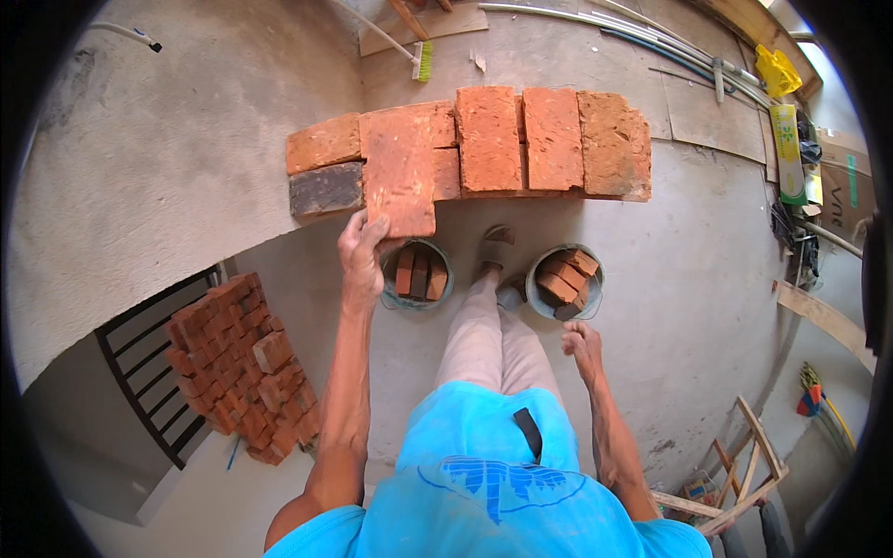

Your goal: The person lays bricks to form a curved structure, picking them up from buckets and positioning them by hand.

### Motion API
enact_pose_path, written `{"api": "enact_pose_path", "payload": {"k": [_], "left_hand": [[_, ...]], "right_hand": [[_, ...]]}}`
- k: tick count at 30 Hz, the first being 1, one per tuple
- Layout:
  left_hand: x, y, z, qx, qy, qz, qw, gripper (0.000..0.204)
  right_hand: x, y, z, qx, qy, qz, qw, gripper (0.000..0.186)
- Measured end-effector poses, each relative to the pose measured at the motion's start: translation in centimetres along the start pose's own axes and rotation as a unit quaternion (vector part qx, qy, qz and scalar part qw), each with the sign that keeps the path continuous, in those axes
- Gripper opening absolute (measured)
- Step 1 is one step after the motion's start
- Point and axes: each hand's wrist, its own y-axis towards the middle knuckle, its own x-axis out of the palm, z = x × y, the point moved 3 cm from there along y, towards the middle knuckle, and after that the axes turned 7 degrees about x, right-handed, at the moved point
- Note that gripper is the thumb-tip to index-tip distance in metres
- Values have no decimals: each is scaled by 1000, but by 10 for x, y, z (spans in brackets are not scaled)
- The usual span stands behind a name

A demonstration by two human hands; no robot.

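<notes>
In the head view, a person in a blue shirt (502, 507) pinches the near end of a red brick (398, 172) between the thumb and fingers of the left hand (363, 244); the brick lies across the left part of a stacked brick row (553, 139), its end jutting toward the wearer. The right hand (582, 341), fingers curled, hangs near the right bucket (533, 290); whether it grips anything cannot be told. Bricks fill both that and the left bucket (387, 296). A brick pile (237, 358) stands at left, beside a black railing (130, 368).
</notes>
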Motion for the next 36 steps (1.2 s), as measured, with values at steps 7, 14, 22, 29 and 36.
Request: {"api": "enact_pose_path", "payload": {"k": [7, 14, 22, 29, 36], "left_hand": [[18, 60, -30, -3, -85, 0, 996, 40], [12, 79, -49, -31, -109, -39, 993, 43], [10, 76, -84, -96, -108, -63, 987, 44], [17, 76, -56, -121, 190, -51, 973, 50], [43, 109, 25, 228, 564, -17, 793, 60]], "right_hand": [[-29, -33, 96, 144, 7, 44, 989, 23], [-19, -46, 119, 159, 23, 43, 986, 22], [11, -28, 99, 132, 34, 18, 990, 28], [12, -26, 82, 134, 26, 29, 990, 26], [21, -16, 76, 118, 11, 14, 993, 33]]}}
